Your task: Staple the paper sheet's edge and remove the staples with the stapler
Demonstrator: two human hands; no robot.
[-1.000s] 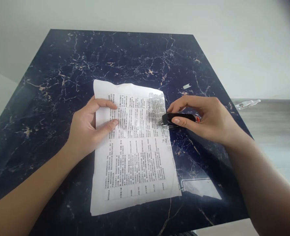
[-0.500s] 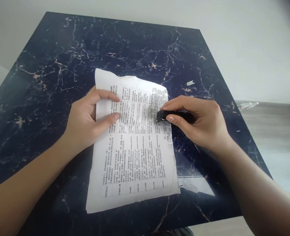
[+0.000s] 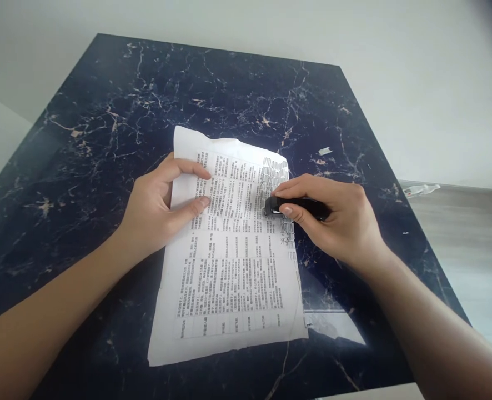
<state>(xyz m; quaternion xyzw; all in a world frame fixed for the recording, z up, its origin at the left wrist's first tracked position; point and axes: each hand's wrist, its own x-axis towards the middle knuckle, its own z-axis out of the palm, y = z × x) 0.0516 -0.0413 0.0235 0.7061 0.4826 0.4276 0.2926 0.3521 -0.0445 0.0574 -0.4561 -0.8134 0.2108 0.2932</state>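
Note:
A printed white paper sheet lies on a dark blue marbled table. My left hand rests on the sheet's upper left part, thumb and fingers curled over its edge and pressing it down. My right hand is closed round a black stapler, whose nose sits over the sheet's upper right edge, where many staples show in rows.
A small white scrap lies on the table beyond my right hand. A bright window reflection shows near the table's front right. A clear plastic item lies on the grey floor at right.
My right hand has slid the stapler leftward, further over the paper's right edge. The left hand keeps its hold on the sheet. The view has shifted slightly.

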